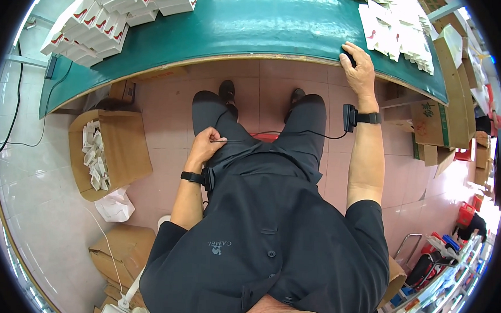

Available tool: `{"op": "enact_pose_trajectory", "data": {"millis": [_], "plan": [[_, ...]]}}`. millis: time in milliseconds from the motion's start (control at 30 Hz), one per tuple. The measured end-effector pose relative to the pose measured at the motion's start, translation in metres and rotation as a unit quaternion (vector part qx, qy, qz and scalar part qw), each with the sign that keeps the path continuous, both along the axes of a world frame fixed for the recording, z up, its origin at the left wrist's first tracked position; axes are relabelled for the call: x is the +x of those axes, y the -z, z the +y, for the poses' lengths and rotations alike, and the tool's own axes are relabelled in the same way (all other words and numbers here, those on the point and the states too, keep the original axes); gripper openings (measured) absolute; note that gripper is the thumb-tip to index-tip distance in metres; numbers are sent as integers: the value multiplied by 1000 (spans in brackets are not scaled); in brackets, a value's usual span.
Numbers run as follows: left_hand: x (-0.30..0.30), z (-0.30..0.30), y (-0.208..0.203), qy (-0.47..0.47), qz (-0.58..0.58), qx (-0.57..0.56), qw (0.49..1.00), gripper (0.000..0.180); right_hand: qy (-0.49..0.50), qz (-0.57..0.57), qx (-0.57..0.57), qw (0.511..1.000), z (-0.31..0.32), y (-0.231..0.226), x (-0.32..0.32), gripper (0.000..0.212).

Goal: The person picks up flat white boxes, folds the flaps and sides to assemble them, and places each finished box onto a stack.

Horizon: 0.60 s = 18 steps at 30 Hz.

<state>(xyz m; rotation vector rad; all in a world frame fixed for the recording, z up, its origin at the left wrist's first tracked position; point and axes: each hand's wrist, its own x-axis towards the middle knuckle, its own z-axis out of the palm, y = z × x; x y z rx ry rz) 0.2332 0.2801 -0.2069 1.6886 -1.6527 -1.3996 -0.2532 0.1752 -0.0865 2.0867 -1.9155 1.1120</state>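
My left hand (207, 145) rests over my left thigh, its thumb and fingers pinched together on a thin black cable (237, 141). The cable appears to cross my lap toward the black device (350, 118) strapped on my right wrist. My right arm reaches forward to the table's front edge. There my right hand (360, 69) curls over a small black rounded object (350, 58), mostly hidden beneath the fingers. Close beyond that hand stand white boxes (387, 36) with small red marks, grouped on the green tabletop (256, 28).
More white boxes (102, 30) are stacked at the table's far left. An open carton (125, 151) on the floor at left holds several white pieces. Another carton (126, 252) lies behind it, near a white bag (115, 205). Cardboard boxes (445, 123) stand at right.
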Motion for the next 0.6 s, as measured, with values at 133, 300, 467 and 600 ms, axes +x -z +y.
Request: {"op": "enact_pose_trajectory", "data": {"millis": [133, 300, 467, 600], "plan": [[4, 0, 2, -19, 23, -25, 999, 26, -4, -1, -2, 1000, -3, -1, -1, 28], [9, 3, -3, -32, 6, -24, 999, 27, 2, 8, 1, 1000, -2, 1, 0, 29], [14, 11, -9, -40, 21, -24, 999, 27, 3, 0, -12, 1000, -1, -1, 1, 28], [3, 9, -14, -26, 33, -20, 999, 26, 2, -3, -7, 1000, -2, -2, 1, 28]]}}
